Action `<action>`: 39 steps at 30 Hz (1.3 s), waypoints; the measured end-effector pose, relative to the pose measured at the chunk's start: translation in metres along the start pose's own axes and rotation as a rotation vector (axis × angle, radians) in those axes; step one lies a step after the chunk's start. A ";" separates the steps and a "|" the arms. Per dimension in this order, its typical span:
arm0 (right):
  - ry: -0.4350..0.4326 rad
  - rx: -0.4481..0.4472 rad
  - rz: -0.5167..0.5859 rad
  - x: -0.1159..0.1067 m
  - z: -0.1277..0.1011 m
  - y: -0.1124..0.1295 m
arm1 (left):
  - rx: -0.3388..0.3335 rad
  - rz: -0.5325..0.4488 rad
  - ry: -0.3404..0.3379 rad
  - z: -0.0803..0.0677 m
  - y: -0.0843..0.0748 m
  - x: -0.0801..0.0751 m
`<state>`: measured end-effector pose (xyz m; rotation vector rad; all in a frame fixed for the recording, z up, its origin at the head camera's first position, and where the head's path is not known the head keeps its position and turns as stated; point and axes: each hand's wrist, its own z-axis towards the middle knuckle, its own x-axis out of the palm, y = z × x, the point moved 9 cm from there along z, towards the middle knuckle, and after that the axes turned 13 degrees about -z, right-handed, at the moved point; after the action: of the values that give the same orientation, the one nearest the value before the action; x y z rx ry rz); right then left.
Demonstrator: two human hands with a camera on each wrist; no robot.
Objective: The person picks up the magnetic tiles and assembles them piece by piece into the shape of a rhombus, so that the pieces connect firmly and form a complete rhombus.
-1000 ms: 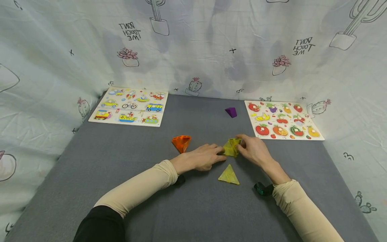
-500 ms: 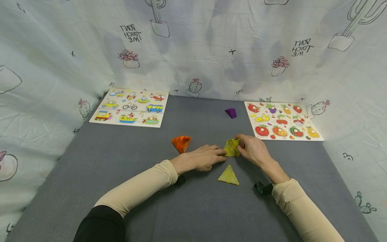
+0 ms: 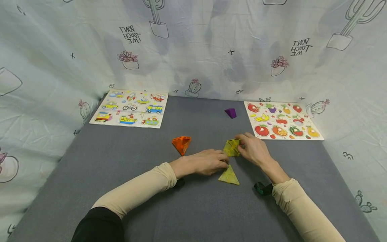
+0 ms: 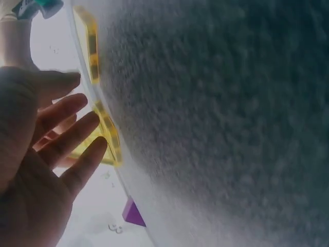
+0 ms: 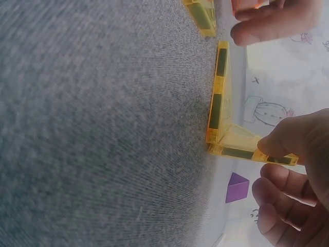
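Observation:
Two joined translucent yellow magnetic tiles (image 3: 231,148) stand on the grey table, one lying flat and the other upright in the right wrist view. My right hand (image 3: 255,148) pinches the upright tile (image 5: 239,151) between thumb and fingers. A loose yellow triangular tile (image 3: 229,176) lies nearer to me. Just over its tip is my left hand (image 3: 208,162), its fingers extended and loosely bent. The left wrist view has the left hand (image 4: 56,134) holding nothing, with the loose tile (image 4: 91,46) beyond the thumb.
An orange folded tile shape (image 3: 181,144) stands left of the yellow ones. Farther back is a purple block (image 3: 231,113). Picture puzzle boards lie at the back, vehicles (image 3: 130,107) on the left and fruit (image 3: 282,121) on the right. A patterned cloth (image 3: 193,50) hangs behind the table.
My left hand has left the side of the joined yellow tiles and come toward the loose triangle. The right hand keeps its pinch; the raised tile has shifted slightly against the flat one.

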<state>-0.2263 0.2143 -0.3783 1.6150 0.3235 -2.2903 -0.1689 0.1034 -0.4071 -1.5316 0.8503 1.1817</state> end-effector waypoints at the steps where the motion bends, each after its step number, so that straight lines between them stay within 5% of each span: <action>1: -0.004 -0.002 0.000 0.000 0.000 0.000 | 0.025 0.006 0.003 0.000 -0.003 0.001; 4: -0.012 -0.007 0.003 -0.001 0.001 0.001 | 0.066 0.014 0.034 0.000 -0.012 0.003; 10: 0.003 -0.006 0.016 -0.001 0.001 0.002 | 0.041 0.036 0.099 -0.001 -0.015 0.009; 24: 0.000 -0.001 0.005 -0.001 0.000 -0.003 | 0.026 -0.036 0.050 -0.011 -0.010 0.009; 39: 0.024 0.040 -0.004 0.001 0.001 -0.013 | -0.245 -0.122 0.002 -0.037 0.028 0.004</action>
<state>-0.2322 0.2265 -0.3786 1.6638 0.2892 -2.2959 -0.1836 0.0608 -0.4170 -1.7564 0.6207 1.2284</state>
